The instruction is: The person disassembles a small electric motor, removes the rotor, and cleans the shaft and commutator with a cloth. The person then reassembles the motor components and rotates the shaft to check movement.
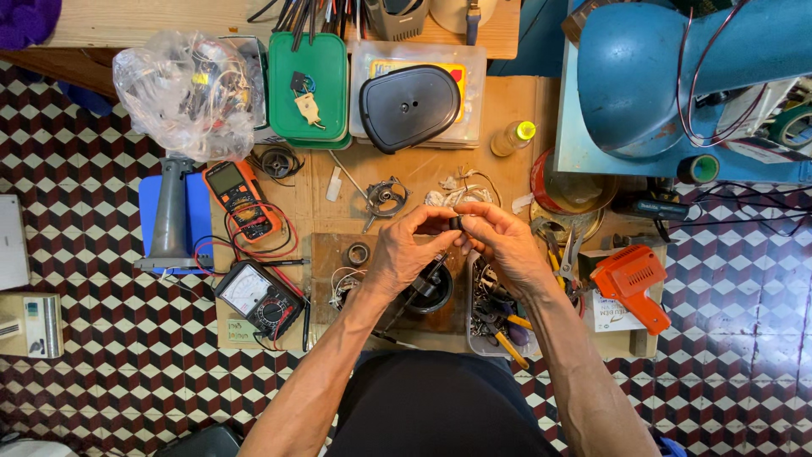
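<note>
My left hand [408, 251] and my right hand [501, 239] meet above the middle of a cluttered wooden workbench [507, 101]. Between the fingertips of both hands sits a small black part [457, 223]. My left hand also grips a thin dark tool [423, 283] that slants down toward a round black part [433, 292] on the bench. A small metal motor bracket [385, 196] lies just beyond my left hand, and a metal ring [359, 253] lies to its left.
An orange multimeter [238, 196] and a black analog meter [258, 298] with red leads lie at left. A clear tray of pliers and bits [495, 326] sits under my right wrist. An orange soldering gun [630, 283], a blue fan body [660, 76], a green box [309, 85] and a plastic bag [186, 89] surround.
</note>
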